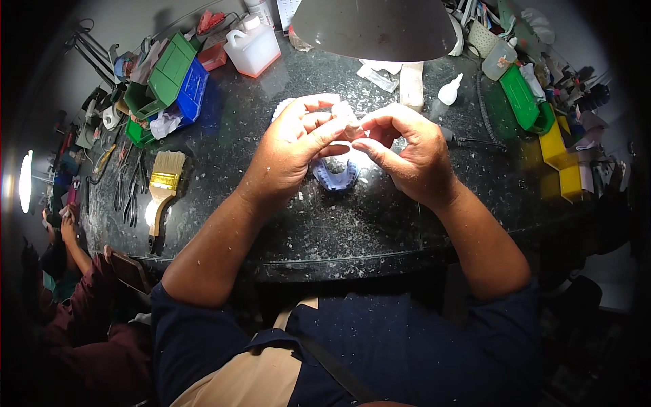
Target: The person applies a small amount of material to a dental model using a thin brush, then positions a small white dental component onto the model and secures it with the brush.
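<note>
Dark, dust-flecked workbench point(380, 234), a flat bristle brush point(165, 180) at left. The left hand point(288, 139) pinches a small whitish dental piece point(348, 121), raised above a purple-blue horseshoe-shaped dental mould point(336, 179); the right hand point(413, 152) closes thumb and fingertips on its right edge. Best brace it left, pressing lightly right.

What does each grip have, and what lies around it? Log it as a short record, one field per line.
Left grip: holding a small whitish piece
Right grip: at the same piece; exact contact unclear
Beneath: bluish horseshoe-shaped piece
Bench: dark, speckled with pale debris
Left side: paintbrush, blue bin
Far side: jug, dark lamp shade
Right side: green bin, yellow bin
</note>
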The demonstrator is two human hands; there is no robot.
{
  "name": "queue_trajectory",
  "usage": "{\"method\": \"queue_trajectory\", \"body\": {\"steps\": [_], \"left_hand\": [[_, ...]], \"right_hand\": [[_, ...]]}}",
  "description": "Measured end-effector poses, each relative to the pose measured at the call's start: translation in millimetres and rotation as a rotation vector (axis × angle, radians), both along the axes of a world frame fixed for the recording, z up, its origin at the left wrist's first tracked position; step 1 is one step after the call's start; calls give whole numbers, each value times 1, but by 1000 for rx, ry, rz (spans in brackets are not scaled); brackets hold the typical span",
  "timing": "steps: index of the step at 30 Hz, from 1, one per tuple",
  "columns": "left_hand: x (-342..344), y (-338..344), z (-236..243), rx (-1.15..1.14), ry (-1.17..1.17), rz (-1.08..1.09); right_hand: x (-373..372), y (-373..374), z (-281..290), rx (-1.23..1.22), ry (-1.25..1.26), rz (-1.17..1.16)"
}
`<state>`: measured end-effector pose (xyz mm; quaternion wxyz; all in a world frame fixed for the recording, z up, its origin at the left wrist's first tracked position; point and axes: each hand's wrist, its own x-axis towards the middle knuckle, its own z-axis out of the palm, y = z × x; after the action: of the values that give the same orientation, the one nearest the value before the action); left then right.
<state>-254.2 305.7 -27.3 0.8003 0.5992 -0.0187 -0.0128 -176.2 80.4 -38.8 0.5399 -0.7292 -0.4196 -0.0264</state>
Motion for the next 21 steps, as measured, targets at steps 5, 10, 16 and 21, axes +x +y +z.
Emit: {"method": "queue_trajectory", "body": {"steps": [5,10,16,21], "left_hand": [[-1,-1,-1,5,-1,17],[-3,1,5,49,-15,-58],[-3,8,1,167,-22,-120],[1,16,-4,355,-87,-135]], "right_hand": [[4,-1,2,-1,-68,39],[8,-9,4,-2,10,21],[11,-6,3,-113,-3,82],[8,-6,10,-136,10,110]]}}
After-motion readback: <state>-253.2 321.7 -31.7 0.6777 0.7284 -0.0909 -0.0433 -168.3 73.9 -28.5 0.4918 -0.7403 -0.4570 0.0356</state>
